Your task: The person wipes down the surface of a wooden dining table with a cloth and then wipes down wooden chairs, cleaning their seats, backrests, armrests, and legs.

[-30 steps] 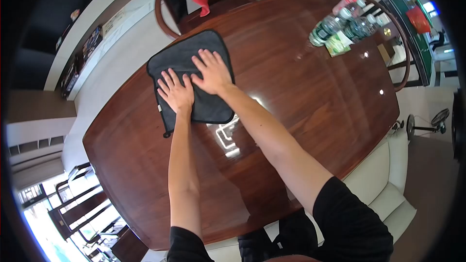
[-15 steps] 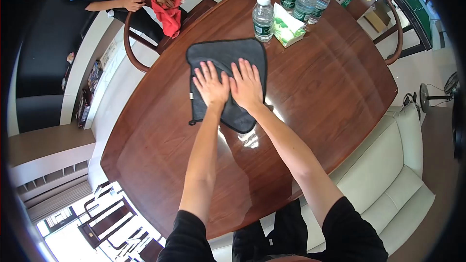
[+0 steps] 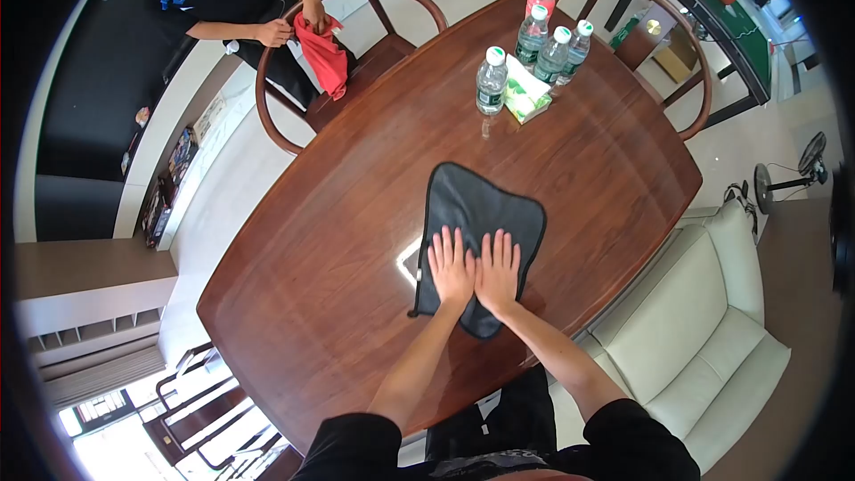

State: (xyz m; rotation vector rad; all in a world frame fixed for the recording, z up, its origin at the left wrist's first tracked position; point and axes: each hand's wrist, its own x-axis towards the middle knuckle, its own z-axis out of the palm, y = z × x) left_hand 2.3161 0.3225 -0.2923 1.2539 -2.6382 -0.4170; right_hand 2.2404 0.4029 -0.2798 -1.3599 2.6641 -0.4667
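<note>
A dark grey cloth (image 3: 481, 205) with a black edge lies spread on the glossy brown wooden table (image 3: 321, 240), near its front side. My left hand (image 3: 451, 269) rests flat on the cloth with its fingers spread. Right beside it, my right hand (image 3: 497, 274) also lies flat on the cloth, fingers apart. The two hands nearly touch at the thumbs. A small loop and a pale tag show at the cloth's left edge.
Several bottles (image 3: 491, 80) and a green and white tissue pack (image 3: 527, 96) stand at the table's far side. Beyond a wooden chair (image 3: 378, 44), another person (image 3: 240, 0) holds a red cloth (image 3: 322, 58). A pale sofa (image 3: 686, 330) is at the right.
Both hands have come back toward my body with the grey cloth under them, from the far edge to the near side. The view has shifted, and the other person now shows more fully.
</note>
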